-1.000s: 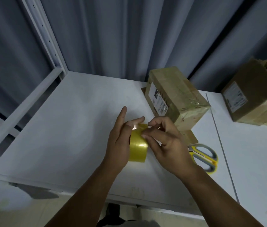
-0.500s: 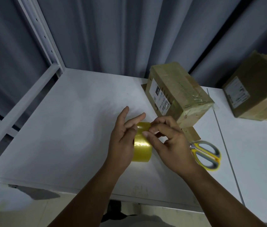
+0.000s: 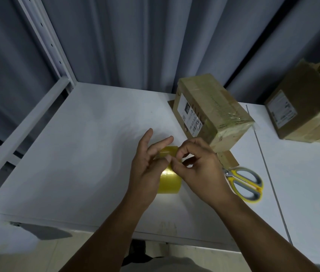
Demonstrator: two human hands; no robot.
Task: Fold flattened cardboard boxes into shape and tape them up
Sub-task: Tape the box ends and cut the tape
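Tape roll point(image 3: 170, 181) turned, right fingers point(image 3: 177, 154) pinching edge

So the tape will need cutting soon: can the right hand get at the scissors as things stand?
Probably yes. The scissors lie on the table just beside the right hand, handles uncovered. Its fingers are picking at the tape roll, so they would have to let go first.

Holding a yellow tape roll point(image 3: 170, 182) at centre frame with the left hand point(image 3: 147, 173), pinching its upper edge with the right hand point(image 3: 200, 171), near a taped cardboard box point(image 3: 212, 114) and scissors point(image 3: 243, 183) at right.
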